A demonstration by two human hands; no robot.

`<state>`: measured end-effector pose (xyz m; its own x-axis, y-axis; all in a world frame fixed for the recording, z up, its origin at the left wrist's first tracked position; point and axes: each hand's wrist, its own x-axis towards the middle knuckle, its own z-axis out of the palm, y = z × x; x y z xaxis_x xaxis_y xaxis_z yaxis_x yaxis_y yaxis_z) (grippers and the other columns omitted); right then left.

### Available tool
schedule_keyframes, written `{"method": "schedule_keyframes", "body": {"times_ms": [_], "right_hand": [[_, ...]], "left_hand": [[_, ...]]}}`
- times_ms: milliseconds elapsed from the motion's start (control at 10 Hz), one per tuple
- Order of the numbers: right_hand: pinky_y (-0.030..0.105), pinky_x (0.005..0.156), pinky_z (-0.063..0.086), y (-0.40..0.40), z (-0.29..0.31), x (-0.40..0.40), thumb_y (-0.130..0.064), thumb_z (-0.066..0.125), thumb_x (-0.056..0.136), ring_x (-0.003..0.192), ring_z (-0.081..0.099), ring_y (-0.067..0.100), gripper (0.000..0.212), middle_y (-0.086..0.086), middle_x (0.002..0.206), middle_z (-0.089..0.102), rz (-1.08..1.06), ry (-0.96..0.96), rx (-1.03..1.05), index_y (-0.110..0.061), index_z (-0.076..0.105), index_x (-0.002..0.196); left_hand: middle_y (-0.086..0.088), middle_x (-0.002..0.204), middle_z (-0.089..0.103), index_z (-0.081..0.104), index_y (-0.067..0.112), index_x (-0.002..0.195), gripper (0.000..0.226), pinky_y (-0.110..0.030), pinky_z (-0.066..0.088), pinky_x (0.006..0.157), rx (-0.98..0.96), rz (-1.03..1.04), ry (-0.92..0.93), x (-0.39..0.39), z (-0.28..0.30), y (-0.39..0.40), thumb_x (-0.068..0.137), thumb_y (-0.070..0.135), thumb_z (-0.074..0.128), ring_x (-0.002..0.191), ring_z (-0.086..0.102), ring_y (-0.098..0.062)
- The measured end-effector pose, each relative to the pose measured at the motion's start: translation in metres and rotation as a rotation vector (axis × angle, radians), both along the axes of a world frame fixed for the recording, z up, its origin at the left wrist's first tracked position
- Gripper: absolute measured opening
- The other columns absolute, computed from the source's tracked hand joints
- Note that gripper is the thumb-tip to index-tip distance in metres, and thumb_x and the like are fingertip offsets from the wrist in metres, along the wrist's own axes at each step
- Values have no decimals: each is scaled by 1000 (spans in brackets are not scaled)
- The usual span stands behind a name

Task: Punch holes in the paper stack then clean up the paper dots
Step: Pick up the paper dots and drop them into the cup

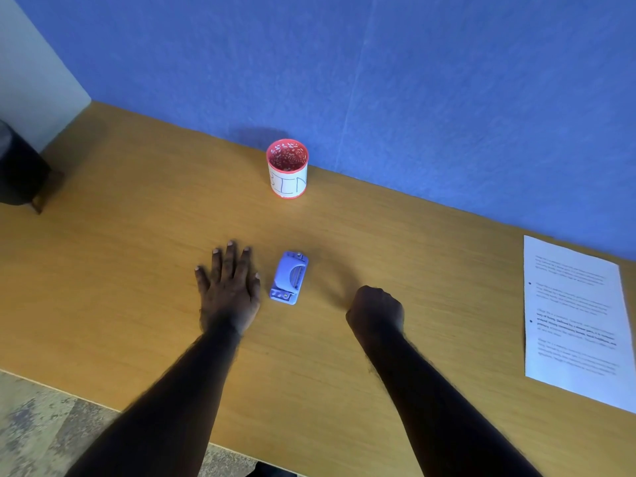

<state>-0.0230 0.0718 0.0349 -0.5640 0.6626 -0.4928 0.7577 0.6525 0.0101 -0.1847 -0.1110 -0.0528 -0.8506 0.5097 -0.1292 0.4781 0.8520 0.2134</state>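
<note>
A small light-blue hole punch (289,277) lies on the wooden table (137,235) between my two hands. My left hand (229,287) rests flat on the table just left of the punch, palm down, fingers spread, holding nothing. My right hand (377,309) is curled into a fist on the table to the right of the punch, apart from it; nothing shows in it. A printed paper stack (574,321) with two punched holes on its left edge lies at the far right. A red-rimmed white cup marked "BIN" (287,170) stands at the back, near the wall.
A blue wall (378,80) runs along the table's far edge. A dark chair or stool (20,170) stands off the table's left end. The table's near edge (103,404) runs diagonally at the lower left, with patterned floor below.
</note>
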Motion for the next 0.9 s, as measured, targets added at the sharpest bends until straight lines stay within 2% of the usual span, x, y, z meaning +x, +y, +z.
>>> {"method": "schedule_keyframes", "body": {"times_ms": [300, 400, 500, 700, 900], "right_hand": [[26, 63, 52, 5, -9, 16, -27, 60, 94, 71, 60, 11, 20, -6, 82, 61, -20, 116, -73, -13, 67, 105], [26, 65, 56, 20, -10, 31, -30, 66, 90, 75, 65, 9, 9, -6, 85, 67, -231, 255, -289, -22, 67, 95], [20, 58, 49, 36, -1, 43, -24, 67, 90, 75, 65, 11, 4, -2, 86, 69, -371, 414, -421, -23, 65, 87], [23, 52, 46, 57, 15, 44, -20, 64, 93, 59, 56, 13, 10, 3, 73, 68, -417, 573, -474, -18, 68, 84], [29, 53, 42, 66, 44, -15, -18, 65, 92, 57, 51, 12, 12, 1, 65, 60, -398, 771, -563, -19, 69, 81]], "left_hand": [[1, 166, -1, 8, 29, 156, 60, -56, 0, 120, -7, 8, -3, 1, 1, 0, 100, 47, 19, 153, -2, -24], [1, 167, 1, 9, 29, 156, 60, -57, 2, 120, -5, 11, -1, 1, -1, -1, 100, 46, 19, 153, -1, -25], [0, 167, 1, 9, 29, 156, 60, -57, 1, 120, 3, 11, -6, 1, -2, 0, 100, 46, 19, 153, -1, -25], [-1, 167, 2, 10, 28, 156, 60, -58, 2, 120, 12, 6, 5, 1, -2, 0, 99, 47, 18, 153, 0, -26], [-1, 167, 0, 9, 29, 156, 59, -58, 2, 120, 12, 16, -1, 1, -1, 1, 101, 45, 20, 153, 0, -25]]}}
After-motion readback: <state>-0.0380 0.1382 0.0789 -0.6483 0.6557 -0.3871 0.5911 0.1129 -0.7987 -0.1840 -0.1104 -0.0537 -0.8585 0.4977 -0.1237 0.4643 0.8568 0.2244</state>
